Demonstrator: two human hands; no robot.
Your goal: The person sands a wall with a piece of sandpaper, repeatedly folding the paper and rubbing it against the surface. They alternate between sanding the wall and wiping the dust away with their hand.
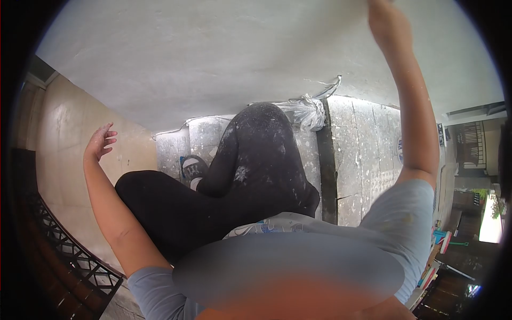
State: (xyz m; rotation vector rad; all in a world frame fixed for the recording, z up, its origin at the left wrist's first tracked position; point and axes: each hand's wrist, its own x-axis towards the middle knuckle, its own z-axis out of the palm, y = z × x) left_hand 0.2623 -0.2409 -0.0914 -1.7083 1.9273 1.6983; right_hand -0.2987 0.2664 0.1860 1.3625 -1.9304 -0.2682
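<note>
My left hand (pixel 101 143) is held out at the left, above the beige floor, with its fingers apart and nothing in them. My right hand (pixel 390 25) is raised at the top edge, in front of a pale grey wall (pixel 186 69). Its fingers look curled, but they are partly cut off by the frame and blurred. Whatever they may hold cannot be made out. A darker, smeared band crosses the wall just left of that hand.
Crumpled clear plastic (pixel 312 113) lies at the wall's foot, beside a dark step edge (pixel 327 160). White-spattered grey tiles (pixel 354 160) surround my bent legs and sandal (pixel 194 168). A dark metal railing (pixel 69 250) stands lower left; assorted items (pixel 440 240) lie far right.
</note>
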